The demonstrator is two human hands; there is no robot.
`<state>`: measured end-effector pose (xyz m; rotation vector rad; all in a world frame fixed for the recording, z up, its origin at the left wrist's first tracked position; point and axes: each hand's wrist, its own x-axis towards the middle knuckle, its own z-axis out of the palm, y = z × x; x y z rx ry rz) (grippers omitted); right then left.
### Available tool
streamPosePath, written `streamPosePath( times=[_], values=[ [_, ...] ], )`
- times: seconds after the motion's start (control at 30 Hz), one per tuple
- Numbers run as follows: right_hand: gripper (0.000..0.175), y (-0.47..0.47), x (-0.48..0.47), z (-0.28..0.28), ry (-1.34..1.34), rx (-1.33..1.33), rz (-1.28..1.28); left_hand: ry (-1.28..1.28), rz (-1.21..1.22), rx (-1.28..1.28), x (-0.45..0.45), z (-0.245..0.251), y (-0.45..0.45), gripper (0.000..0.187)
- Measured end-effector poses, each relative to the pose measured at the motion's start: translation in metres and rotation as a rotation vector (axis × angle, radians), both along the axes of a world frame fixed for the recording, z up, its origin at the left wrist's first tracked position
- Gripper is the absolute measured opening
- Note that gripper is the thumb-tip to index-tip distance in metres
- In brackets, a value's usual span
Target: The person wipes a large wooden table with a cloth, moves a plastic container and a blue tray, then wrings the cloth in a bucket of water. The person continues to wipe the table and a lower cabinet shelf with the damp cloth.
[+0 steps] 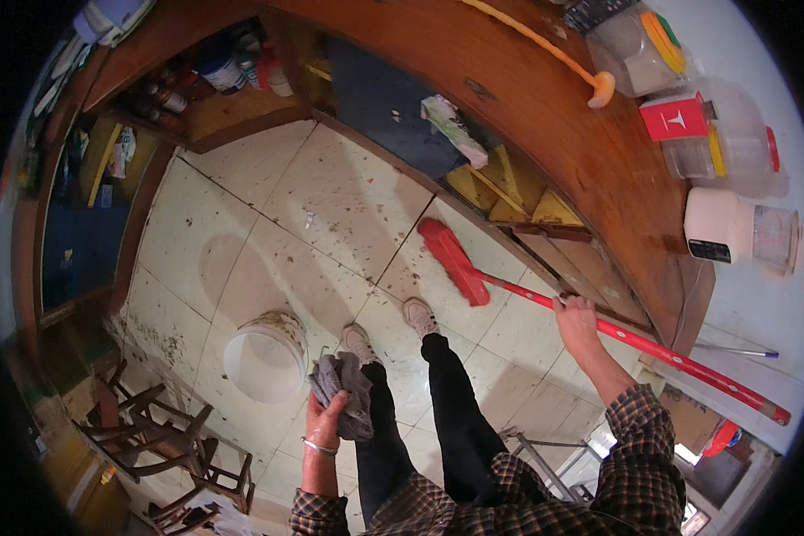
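My right hand (pixel 576 318) is closed around the red handle of a broom (pixel 452 261). The broom's red head touches the tiled floor beside the wooden cabinet, and its handle slants down to the right. In my left hand (pixel 327 419) is a crumpled grey cloth (pixel 343 395), held above the floor close to my left leg. A white plastic bucket (pixel 266 362) with a stained outer side stands just beyond the cloth, to its left. Small crumbs and dirt (pixel 308 268) lie scattered over the tiles between the bucket and the cabinet.
Low wooden cabinets (pixel 375 147) curve around the floor. Their counter holds plastic jars (pixel 633 53), a red box (pixel 673 117), a white appliance (pixel 713 224) and an orange stick (pixel 543 40). Wooden stools (pixel 174 435) are piled at lower left. A metal frame (pixel 543 462) stands near my right leg.
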<state>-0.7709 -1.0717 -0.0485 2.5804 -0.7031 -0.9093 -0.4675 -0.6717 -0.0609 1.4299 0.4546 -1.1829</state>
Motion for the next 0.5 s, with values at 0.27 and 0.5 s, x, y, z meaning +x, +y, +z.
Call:
streamPosePath(
  times=[0.27, 0.5],
  values=[
    [0.021, 0.000, -0.149, -0.004, 0.160, 0.066, -0.113, -0.008, -0.106, 0.034, -0.002, -0.017, -0.023, 0.056],
    [0.020, -0.012, -0.225, -0.061, 0.330, 0.124, -0.211, 0.008, -0.122, -0.026, -0.039, -0.011, -0.093, 0.059]
  ],
)
